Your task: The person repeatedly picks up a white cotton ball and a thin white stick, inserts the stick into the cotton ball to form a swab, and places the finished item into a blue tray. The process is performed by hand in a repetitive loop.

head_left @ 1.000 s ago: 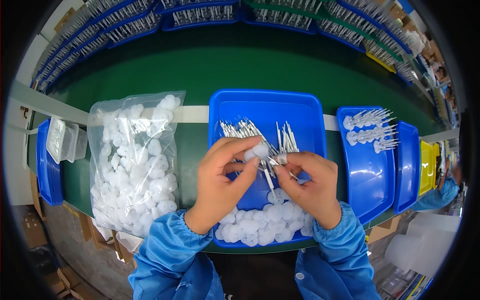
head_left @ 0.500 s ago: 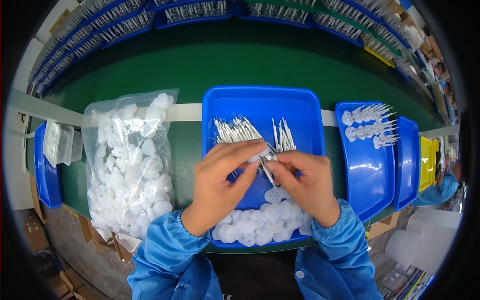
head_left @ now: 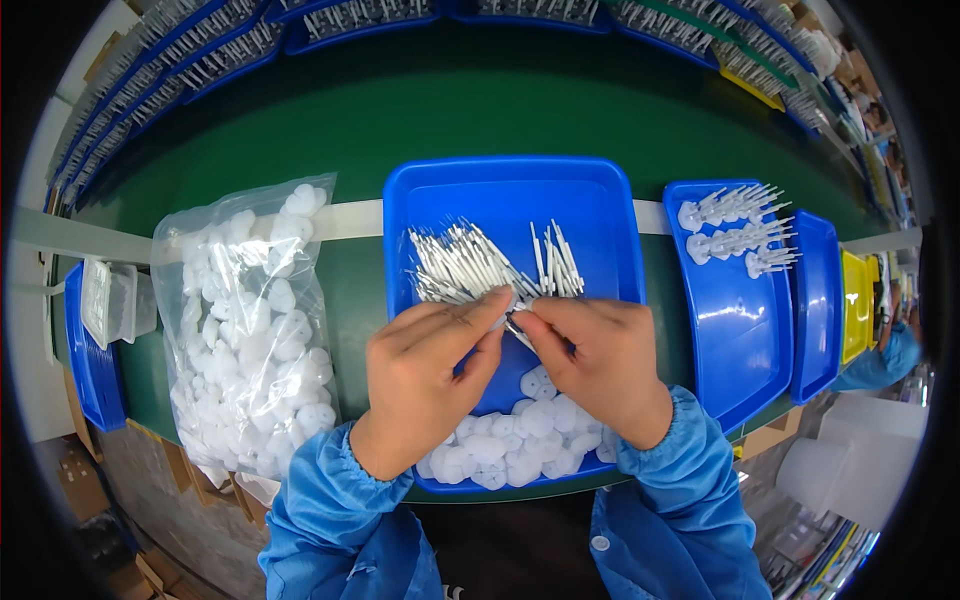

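Over the middle of a blue tray [head_left: 600, 185], my two hands meet at the fingertips. Closed in a pinch, my left hand [head_left: 430, 365] holds a white plastic disc [head_left: 503, 320], mostly covered by the fingers. My right hand [head_left: 600, 365] pinches against it, its fingers closed on what looks like a thin rod, largely hidden. Behind my fingers lies a pile of thin white-and-metal rods [head_left: 460, 262], with a smaller bunch of rods [head_left: 556, 260] to its right. Nearer me, many translucent white discs [head_left: 525, 435] fill the tray's front.
A clear bag of white discs [head_left: 250, 340] lies at left, beside clear plastic boxes [head_left: 110, 300]. On the right, another blue tray [head_left: 740, 350] holds rows of discs with rods [head_left: 740, 235]. Racked trays [head_left: 370, 25] line the back. Another person's sleeve [head_left: 885, 360] shows at far right.
My fingertips have come closer together, and the white disc is more covered now. The view has shifted slightly, so the trays and bag sit a little differently in the picture.
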Demonstrator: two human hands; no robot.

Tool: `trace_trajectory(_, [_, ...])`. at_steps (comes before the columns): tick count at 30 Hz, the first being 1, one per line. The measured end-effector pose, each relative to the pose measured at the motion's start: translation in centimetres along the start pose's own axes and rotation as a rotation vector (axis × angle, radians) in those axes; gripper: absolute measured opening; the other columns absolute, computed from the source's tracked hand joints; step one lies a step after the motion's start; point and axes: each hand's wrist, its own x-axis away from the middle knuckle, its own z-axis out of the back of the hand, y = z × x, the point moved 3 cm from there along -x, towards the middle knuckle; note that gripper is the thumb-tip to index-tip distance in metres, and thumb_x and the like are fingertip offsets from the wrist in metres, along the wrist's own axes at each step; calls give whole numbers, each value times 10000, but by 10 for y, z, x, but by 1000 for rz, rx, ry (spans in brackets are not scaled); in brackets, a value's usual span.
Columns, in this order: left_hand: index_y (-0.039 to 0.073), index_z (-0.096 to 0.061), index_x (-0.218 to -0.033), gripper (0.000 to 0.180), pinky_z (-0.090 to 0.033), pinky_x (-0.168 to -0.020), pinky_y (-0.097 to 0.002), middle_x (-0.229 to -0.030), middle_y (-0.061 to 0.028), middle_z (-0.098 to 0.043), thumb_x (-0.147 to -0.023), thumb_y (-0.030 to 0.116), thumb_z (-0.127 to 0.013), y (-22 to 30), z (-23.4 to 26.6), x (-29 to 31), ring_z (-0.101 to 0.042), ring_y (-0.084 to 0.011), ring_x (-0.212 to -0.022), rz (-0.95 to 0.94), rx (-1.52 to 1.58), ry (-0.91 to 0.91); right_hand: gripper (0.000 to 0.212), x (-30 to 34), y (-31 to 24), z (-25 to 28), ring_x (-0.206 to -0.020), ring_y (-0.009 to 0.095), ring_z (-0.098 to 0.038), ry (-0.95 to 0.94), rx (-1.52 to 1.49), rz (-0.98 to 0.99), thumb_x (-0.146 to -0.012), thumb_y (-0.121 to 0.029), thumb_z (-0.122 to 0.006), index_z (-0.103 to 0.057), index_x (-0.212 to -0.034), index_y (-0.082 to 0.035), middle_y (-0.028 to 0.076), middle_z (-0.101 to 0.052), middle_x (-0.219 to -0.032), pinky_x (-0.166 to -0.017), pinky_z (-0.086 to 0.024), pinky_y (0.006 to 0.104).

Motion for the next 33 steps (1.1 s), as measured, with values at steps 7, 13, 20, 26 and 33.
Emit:
trace_trajectory(7, [22, -839, -1212, 397, -623, -724, -364, -966, -137, -834, -821, -48, -850, 3, -1, 1, -787, -274, -779, 51, 34, -7, 99, -3, 0, 3, -624, 298, -731, -62, -95, -112, -935, -134, -861, -821, -974, -52, 120, -777, -791, -573, -570, 378])
trace_trajectory(13, [30, -806, -1287, 446, -626, -758, -354, -1078, -145, -833, -853, 36, -907, -1, -2, 3, -789, -250, -858, 214, 230, -51, 109, 0, 5, 3, -642, 282, -744, -83, -197, -218, -927, -114, -867, -826, -1002, -46, 125, -777, -798, -587, -575, 356])
trace_trajectory(20, [68, -774, -1342, 563, -627, -842, -343, -1263, -115, -759, -808, 31, -948, -7, 2, -2, -743, -260, -1091, 138, 320, 24, 361, -8, 16, 8, -862, 207, -773, 11, -395, -77, -866, -71, -912, -781, -1200, -34, 103, -820, -965, -787, -592, 353])
trace_trajectory(26, [59, -777, -1338, 586, -616, -940, -355, -1295, -114, -729, -779, -28, -931, 0, 1, -4, -734, -290, -1140, -32, 245, 39, 313, 1, 19, 2, -892, 137, -763, -80, -636, -259, -934, -20, -856, -725, -1215, 24, 76, -807, -988, -810, -597, 293])
trace_trajectory(33, [30, -774, -1336, 556, -606, -997, -383, -1328, -149, -725, -800, -52, -896, 3, -1, -4, -734, -306, -1182, -33, 316, -38, 174, 1, 19, 1, -915, 102, -764, -142, -1013, -519, -993, 15, -788, -676, -1127, 7, 71, -795, -970, -789, -615, 258])
